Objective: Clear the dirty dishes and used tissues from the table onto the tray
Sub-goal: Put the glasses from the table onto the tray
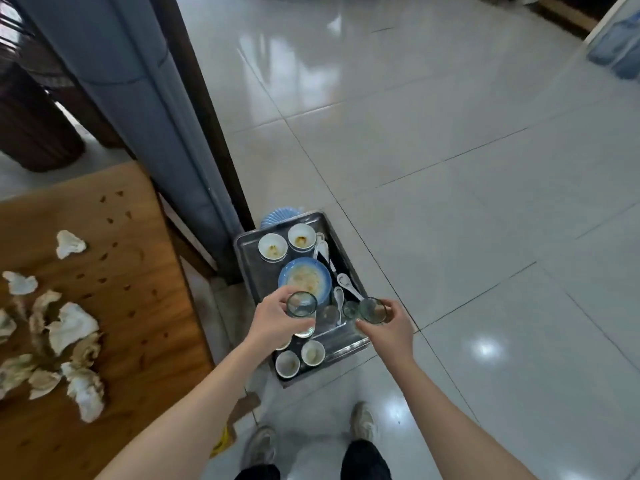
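Observation:
A metal tray (247, 252) lies on the floor, holding small white bowls (272, 247), a blue plate (304, 278), white spoons (347, 282) and two glasses (330, 313). My left hand (273, 320) grips a clear glass (302, 311) above the tray's near half. My right hand (388, 325) grips another clear glass (372, 310) over the tray's right side. Several crumpled used tissues (69, 327) lie on the wooden table (138, 271) at the left.
A grey padded bench with a dark wooden frame (194, 133) stands between table and tray. A blue ribbed dish (277, 216) sits behind the tray. Glossy tiled floor (450, 168) spreads to the right. My shoes (363, 420) are just below the tray.

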The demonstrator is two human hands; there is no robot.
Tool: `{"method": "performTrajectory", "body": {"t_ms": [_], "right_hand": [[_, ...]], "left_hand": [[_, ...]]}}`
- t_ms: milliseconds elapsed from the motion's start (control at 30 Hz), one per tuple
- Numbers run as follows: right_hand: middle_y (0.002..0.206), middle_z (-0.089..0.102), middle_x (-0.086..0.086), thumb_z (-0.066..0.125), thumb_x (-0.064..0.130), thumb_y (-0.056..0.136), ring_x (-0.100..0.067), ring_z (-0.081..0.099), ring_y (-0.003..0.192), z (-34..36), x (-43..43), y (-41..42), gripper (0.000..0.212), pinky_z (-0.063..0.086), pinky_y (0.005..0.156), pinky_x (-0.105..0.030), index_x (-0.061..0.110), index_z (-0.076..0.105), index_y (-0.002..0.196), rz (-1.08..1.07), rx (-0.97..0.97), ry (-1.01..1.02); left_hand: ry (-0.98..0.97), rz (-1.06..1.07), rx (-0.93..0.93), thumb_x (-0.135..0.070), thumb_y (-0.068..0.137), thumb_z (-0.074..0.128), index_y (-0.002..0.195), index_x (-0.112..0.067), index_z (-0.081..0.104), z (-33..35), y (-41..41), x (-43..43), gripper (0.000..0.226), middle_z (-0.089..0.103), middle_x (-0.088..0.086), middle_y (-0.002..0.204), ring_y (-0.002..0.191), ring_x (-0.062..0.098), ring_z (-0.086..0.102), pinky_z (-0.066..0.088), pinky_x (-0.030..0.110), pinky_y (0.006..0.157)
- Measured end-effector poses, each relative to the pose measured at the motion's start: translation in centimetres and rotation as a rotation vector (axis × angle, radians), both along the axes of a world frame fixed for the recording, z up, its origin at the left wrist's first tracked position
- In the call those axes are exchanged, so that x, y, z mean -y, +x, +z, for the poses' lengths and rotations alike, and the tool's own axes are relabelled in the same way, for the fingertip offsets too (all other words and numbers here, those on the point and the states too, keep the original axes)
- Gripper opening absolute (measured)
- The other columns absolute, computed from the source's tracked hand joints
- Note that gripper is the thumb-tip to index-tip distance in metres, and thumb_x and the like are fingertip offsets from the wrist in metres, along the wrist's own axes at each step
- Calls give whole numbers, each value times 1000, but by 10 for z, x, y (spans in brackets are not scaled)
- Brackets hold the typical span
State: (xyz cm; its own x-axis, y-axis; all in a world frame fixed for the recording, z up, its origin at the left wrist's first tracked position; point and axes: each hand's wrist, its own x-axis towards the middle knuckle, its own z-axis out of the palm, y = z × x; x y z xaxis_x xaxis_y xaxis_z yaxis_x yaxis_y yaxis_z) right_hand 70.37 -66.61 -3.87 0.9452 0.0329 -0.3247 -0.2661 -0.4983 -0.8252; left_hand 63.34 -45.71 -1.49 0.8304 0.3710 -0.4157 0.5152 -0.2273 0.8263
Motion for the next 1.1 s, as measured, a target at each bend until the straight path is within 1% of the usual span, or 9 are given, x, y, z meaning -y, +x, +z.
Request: {"method": "performTrajectory", "body": {"t_ms": [167, 300, 433, 500, 567, 667, 833, 967, 1100], "right_hand": [[87, 66, 7, 88, 16, 59, -9, 64, 81, -11, 15, 51, 51, 55, 79, -32, 21, 60, 102, 198, -48, -28], [89, 67, 5, 84, 15, 60, -16, 66, 83, -32, 25, 67, 49, 57, 75, -43, 20, 62, 103, 330, -64, -64], [82, 64, 11, 85, 18, 59, -3, 62, 77, -69, 33, 72, 48, 55, 71, -27, 20, 62, 102, 345, -60, -99], [80, 62, 14, 86, 20, 59, 6, 59, 75, -87, 35, 72, 49, 45, 63, -9, 23, 61, 101, 350, -76, -103], [78, 61, 18, 86, 24, 59, 14, 56, 76, -105, 38, 70, 48, 40, 58, -4, 32, 57, 96, 348, -85, -106], [78, 61, 22, 87, 26, 58, 15, 56, 77, -133, 38, 67, 49, 41, 57, -6, 39, 53, 91, 353, -90, -122], [87, 64, 18, 84, 21, 62, 7, 60, 79, -180, 43, 70, 49, 44, 64, -9, 33, 55, 99, 392, -135, -126], [90, 63, 16, 85, 18, 64, 5, 60, 82, -208, 48, 71, 50, 44, 66, -7, 29, 55, 103, 470, -167, -143], [88, 63, 17, 83, 10, 65, 9, 58, 82, -226, 48, 70, 51, 42, 66, -3, 35, 52, 96, 490, -190, -144]], "left_hand": [[-50, 172, -57, -15, 56, 84, 95, -40, 65, -28, 5, 31, 50, 68, -12, 84, 72, -8, 61, 44, 6, 59], [-56, 254, -87, -15, 60, 85, 104, -35, 61, -56, 14, 57, 54, 62, -15, 91, 77, -12, 57, 39, 2, 61], [-44, 305, -153, -28, 60, 85, 113, -35, 52, -90, 22, 73, 63, 58, -16, 98, 86, -2, 58, 39, 6, 61], [-48, 314, -166, -27, 58, 87, 108, -30, 55, -111, 25, 77, 59, 61, -14, 98, 89, 6, 62, 44, 12, 68], [-42, 308, -189, -27, 56, 87, 106, -29, 56, -131, 26, 83, 59, 62, -11, 99, 91, 10, 62, 50, 22, 77], [-25, 326, -208, -26, 55, 88, 102, -32, 55, -159, 27, 89, 57, 62, -19, 93, 88, 2, 61, 46, 11, 72], [28, 306, -227, -29, 61, 87, 103, -35, 53, -203, 27, 93, 54, 60, -22, 91, 85, -3, 57, 38, 2, 66], [67, 291, -199, -15, 66, 84, 111, -24, 58, -230, 23, 100, 53, 60, -11, 101, 95, 8, 57, 40, 11, 79], [103, 287, -183, -9, 65, 83, 112, -18, 61, -245, 26, 108, 53, 57, -11, 100, 93, 8, 55, 35, 5, 78]]}}
